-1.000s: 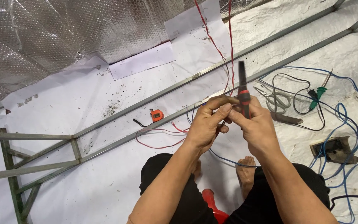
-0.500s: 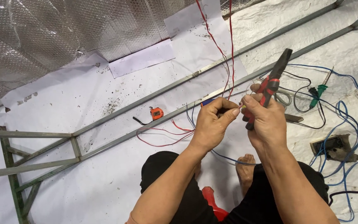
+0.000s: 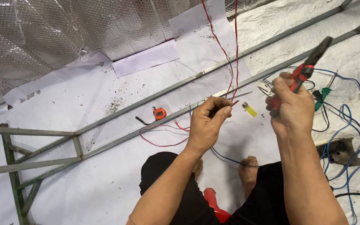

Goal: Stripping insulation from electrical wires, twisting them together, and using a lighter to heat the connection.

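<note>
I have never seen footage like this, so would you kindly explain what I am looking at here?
There is no machine: a camera on a person's head looks down at their own bare hands as they sit on a white sheet. The left hand pinches the ends of red wires that hang from above. The right hand has its grip around red-handled pliers. On the sheet lie a long metal frame, an orange tape measure, a yellow lighter, a green screwdriver and loose blue cable.
</note>
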